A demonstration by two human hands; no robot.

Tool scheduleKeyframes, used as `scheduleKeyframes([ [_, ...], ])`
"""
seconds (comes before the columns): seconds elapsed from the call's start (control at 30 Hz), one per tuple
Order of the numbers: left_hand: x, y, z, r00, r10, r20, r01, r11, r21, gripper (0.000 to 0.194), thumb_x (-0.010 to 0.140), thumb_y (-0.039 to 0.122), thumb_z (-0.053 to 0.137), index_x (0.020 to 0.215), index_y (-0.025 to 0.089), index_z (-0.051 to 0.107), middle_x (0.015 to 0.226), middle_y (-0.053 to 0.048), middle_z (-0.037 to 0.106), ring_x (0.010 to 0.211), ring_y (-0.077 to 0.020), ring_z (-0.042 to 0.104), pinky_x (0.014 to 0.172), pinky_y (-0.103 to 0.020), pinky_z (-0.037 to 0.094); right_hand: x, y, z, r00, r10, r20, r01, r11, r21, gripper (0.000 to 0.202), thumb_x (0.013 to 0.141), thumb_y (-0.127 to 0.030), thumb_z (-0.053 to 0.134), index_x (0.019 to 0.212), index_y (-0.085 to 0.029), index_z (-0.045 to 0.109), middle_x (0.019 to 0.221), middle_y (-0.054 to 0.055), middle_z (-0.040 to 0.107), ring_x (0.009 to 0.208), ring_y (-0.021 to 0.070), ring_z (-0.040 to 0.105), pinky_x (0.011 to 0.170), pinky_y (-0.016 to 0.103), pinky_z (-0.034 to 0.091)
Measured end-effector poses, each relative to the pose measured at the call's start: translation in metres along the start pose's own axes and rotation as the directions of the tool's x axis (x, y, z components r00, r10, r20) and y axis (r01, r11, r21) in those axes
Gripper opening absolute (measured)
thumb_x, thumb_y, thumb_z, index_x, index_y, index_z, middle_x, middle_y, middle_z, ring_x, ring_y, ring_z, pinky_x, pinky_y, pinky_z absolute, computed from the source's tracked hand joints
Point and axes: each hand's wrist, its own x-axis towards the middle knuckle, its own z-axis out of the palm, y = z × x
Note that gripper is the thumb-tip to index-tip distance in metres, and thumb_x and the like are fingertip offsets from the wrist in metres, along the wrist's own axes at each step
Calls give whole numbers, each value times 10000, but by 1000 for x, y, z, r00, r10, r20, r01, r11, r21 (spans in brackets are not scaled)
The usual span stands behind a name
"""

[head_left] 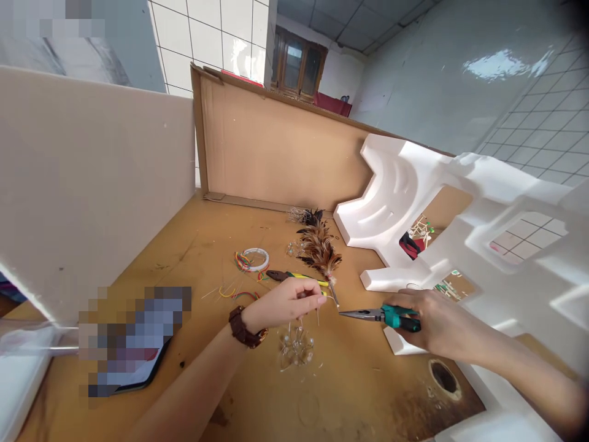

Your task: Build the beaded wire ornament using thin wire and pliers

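Observation:
My left hand (301, 301), with a dark bracelet at the wrist, pinches thin wire (318, 317) between thumb and fingers. A wire flower with clear beads (297, 348) shows just below that hand; whether the pinched wire joins it I cannot tell. To the right, my right hand (421, 316) is wrapped round needle-nose pliers (381, 315) with teal and black handles. Their tip points left, a short way from my left fingers. Behind my left hand lie a second pair of pliers (280, 276) with yellow handles and a brown feather duster (319, 248).
A phone (138, 344) lies at the left. Coloured wires and a white ring (254, 259) sit behind my left hand. White foam packing (396, 184) stands at the right, a cardboard panel (280, 147) at the back. The table has a round hole (444, 376) at front right.

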Motion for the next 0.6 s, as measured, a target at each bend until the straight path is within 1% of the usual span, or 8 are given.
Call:
scheduleKeyframes([
  [0.03, 0, 0, 1, 999, 29, 16, -30, 999, 25, 282, 827, 382, 431, 652, 161, 420, 581, 58, 353, 498, -63, 350, 465, -184, 284, -1, 0, 0, 1000, -2, 31, 2, 1000, 5, 141, 697, -174, 545, 796, -252, 609, 681, -15, 623, 565, 138, 546, 526, 243, 368],
  [0.1, 1, -1, 3, 994, 107, 1, -106, 989, 107, 311, 848, 359, 389, 607, 166, 361, 566, 61, 299, 509, -67, 297, 482, -199, 254, -1, -1, 0, 999, -1, 51, 1, 1000, 5, 144, 715, -183, 534, 824, -250, 602, 715, -3, 618, 599, 145, 553, 550, 251, 387],
  [0.2, 4, -3, 5, 977, 198, -82, -173, 955, 241, 334, 858, 332, 367, 576, 171, 291, 557, 60, 257, 531, -78, 250, 507, -221, 223, -1, 1, 2, 1000, -12, -14, 12, 1000, -3, 179, 719, -202, 549, 887, -244, 593, 782, 15, 610, 616, 143, 556, 550, 247, 408],
  [0.27, 5, -5, 4, 974, 201, -108, -167, 951, 261, 335, 860, 337, 358, 578, 173, 286, 562, 58, 259, 537, -81, 247, 512, -227, 218, -2, 4, 3, 998, -40, -54, 40, 999, -9, 191, 726, -194, 548, 907, -242, 588, 788, 14, 605, 614, 138, 559, 542, 242, 417],
  [0.33, 6, -6, 4, 981, 161, -109, -136, 970, 202, 332, 857, 362, 360, 589, 174, 303, 575, 57, 263, 534, -80, 247, 505, -224, 220, -2, 6, 3, 995, -60, -83, 58, 998, -25, 196, 739, -171, 530, 913, -244, 584, 770, 4, 598, 609, 134, 557, 532, 240, 420],
  [0.47, 8, -11, 3, 997, 24, -70, -28, 998, -51, 338, 835, 438, 390, 627, 180, 326, 556, 71, 278, 487, -65, 244, 462, -202, 216, -3, 6, 3, 970, -115, -213, 83, 984, -156, 254, 746, -181, 528, 994, -224, 566, 833, 34, 594, 696, 162, 564, 585, 272, 442],
  [0.53, 10, -12, 3, 999, -13, -46, 6, 988, -156, 348, 817, 463, 418, 633, 181, 330, 532, 83, 280, 459, -55, 242, 444, -194, 215, -4, 2, 4, 936, -211, -280, 128, 949, -288, 286, 749, -207, 545, 1035, -204, 562, 882, 67, 595, 781, 198, 559, 657, 315, 440],
  [0.6, 10, -14, 4, 999, -24, -28, 18, 975, -221, 352, 804, 472, 441, 636, 179, 342, 518, 89, 283, 440, -48, 243, 432, -189, 215, -4, -3, 5, 903, -322, -286, 180, 885, -430, 294, 763, -206, 545, 1056, -192, 562, 901, 86, 597, 815, 220, 543, 689, 346, 417],
])
